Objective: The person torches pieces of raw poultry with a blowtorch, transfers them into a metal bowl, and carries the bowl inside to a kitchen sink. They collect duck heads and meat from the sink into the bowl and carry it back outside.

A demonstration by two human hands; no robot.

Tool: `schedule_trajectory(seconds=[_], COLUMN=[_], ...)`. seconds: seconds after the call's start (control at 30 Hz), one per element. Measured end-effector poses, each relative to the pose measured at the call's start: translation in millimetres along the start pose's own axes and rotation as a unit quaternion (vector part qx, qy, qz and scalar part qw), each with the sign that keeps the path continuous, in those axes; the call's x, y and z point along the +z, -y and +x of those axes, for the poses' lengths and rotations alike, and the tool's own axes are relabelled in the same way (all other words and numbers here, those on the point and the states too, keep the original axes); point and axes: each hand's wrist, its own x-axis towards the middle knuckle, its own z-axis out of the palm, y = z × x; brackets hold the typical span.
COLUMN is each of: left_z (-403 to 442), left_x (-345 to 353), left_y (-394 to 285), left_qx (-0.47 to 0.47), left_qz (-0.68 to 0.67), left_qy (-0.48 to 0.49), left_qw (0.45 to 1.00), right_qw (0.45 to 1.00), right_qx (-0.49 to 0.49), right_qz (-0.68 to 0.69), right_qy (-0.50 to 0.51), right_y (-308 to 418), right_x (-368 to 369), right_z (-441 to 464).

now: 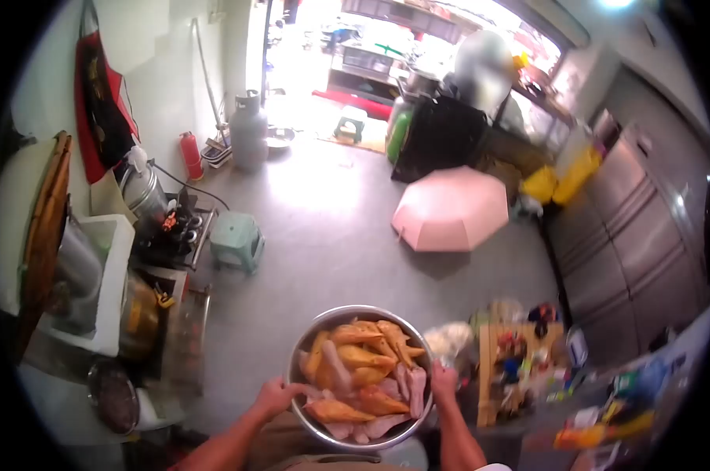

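A round metal bowl [359, 309] is held in front of my body, at the bottom middle of the head view. Inside lie several pieces of raw poultry [363, 357], some yellow-orange and some pale pink. My left hand [275, 397] grips the bowl's left rim, its fingers closed on the edge. On the opposite side, my right hand [444, 381] is closed on the right rim. The bowl's underside is hidden from above.
An open pink umbrella [449, 208] rests on the floor ahead, with a green stool [237, 242] to the left. A gas cylinder [249, 133] and fire extinguisher [190, 155] stand along the left wall. Steel cabinets [629, 220] line the right, near a cluttered wooden tray [486, 377].
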Motion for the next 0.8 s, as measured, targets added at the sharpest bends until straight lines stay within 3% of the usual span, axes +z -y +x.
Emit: schedule_trajectory(seconds=[0.07,0.13,0.27,0.3,0.37,0.4,0.5,0.53,0.57,0.63,0.7,0.77,0.8], left_z=[65.9,119.8,282.8,359.2,492.3,503.3,608.6,648.5,643.1,723.0,782.0,858.7,895.7], left_x=[-39.1,-67.4,-144.9,-160.1,-163.2,-199.0,-255.8,-266.5,-274.3,-308.2,-318.1,-337.0,-344.7], left_y=[-77.5,-110.2,-206.4,-214.3,-186.8,-259.6,-370.3,-394.4,-399.8,-449.5,-479.9,-508.5,-506.8], left_qx=[-0.012,-0.023,-0.02,0.043,0.122,0.021,0.03,0.012,-0.009,-0.039,-0.04,-0.03,0.045], left_qz=[-0.083,-0.104,-0.077,-0.083,-0.097,-0.152,-0.072,-0.137,-0.111,-0.061,-0.081,-0.101,-0.064], left_qy=[-0.005,-0.003,0.014,0.016,0.032,0.114,0.023,0.039,0.058,0.082,0.042,-0.012,-0.056], left_qw=[0.996,0.994,0.997,0.995,0.987,0.982,0.997,0.99,0.992,0.994,0.995,0.994,0.995], right_qw=[0.999,0.998,0.997,0.995,0.995,0.998,0.998,0.997,0.998,0.998,0.997,0.994,0.991], right_qx=[-0.033,-0.042,-0.048,-0.097,-0.099,-0.06,-0.02,-0.019,-0.023,-0.044,-0.057,-0.089,-0.092], right_qz=[-0.012,0.023,0.042,-0.003,0.002,0.014,0.057,0.069,0.06,0.054,0.03,-0.009,0.04], right_qy=[0.015,0.05,0.043,0.03,-0.014,-0.003,-0.001,0.003,0.001,-0.002,0.033,0.063,0.091], right_y=[58.6,115.1,248.1,263.5,307.9,331.1,403.5,421.3,419.6,467.2,495.7,533.4,579.5], right_x=[44.5,76.5,160.9,185.6,239.4,259.9,326.1,348.5,348.6,403.5,443.3,509.7,533.2], right_z=[93.8,151.7,287.3,328.9,403.6,437.0,546.8,585.6,587.9,668.3,741.4,834.0,857.7])
